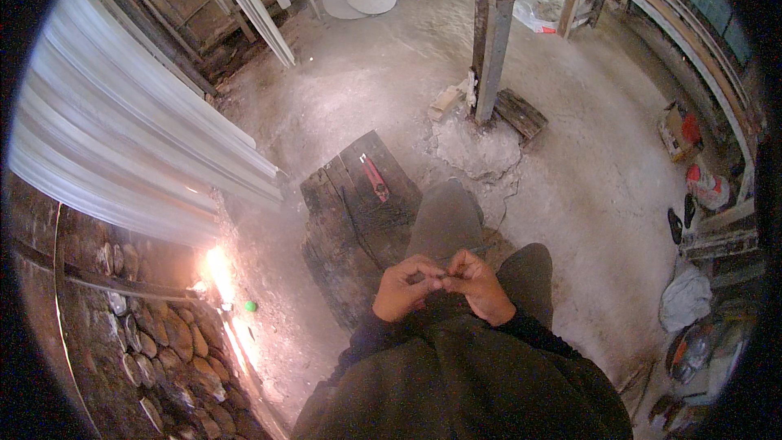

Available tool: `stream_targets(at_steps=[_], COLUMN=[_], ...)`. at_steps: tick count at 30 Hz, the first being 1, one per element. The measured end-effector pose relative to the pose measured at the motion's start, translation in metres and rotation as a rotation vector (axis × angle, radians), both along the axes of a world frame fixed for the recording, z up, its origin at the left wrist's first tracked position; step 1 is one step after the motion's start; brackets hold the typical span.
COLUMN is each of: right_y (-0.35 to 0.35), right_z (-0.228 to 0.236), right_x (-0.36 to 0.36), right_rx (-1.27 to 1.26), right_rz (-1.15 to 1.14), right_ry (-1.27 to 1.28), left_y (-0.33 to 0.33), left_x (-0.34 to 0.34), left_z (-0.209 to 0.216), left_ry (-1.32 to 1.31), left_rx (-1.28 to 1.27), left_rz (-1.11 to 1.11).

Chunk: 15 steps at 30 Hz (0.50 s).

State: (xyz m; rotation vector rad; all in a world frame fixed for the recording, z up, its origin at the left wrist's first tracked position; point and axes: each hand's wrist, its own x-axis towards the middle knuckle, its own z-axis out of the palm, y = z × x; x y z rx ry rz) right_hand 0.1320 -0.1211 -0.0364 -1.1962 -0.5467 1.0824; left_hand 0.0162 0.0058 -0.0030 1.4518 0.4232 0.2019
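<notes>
My left hand (406,286) and my right hand (482,287) meet in front of my body, above my lap. Thumb and fingers of each are pinched together, and the fingertips come together at one spot. Whatever they hold between them is too small to make out. Beyond my left hand, a slim red hand tool (375,178) with a pale forked tip lies on a dark, worn wooden board (336,232). A thin dark cord or crack runs along that board.
A post (493,41) rises from a broken concrete footing (476,147), with a wood block (521,112) beside it. Pale corrugated sheets (138,114) lean at the left. Split firewood (167,342) is stacked lower left. Bags, a box (678,132) and dark sandals (675,226) line the right.
</notes>
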Motion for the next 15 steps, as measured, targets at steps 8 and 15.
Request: stream_targets(at_steps=[8, 15], right_y=[0.002, 0.002], right_z=[0.013, 0.007], right_x=[-0.002, 0.000], right_rx=[-0.015, -0.006], right_rz=[0.079, 0.133], right_ry=[0.053, -0.139], left_y=[0.005, 0.006], left_x=[-0.004, -0.008], left_z=[-0.011, -0.020], left_ry=[0.072, 0.066], left_rx=[-0.218, -0.280], left_rz=[-0.020, 0.035])
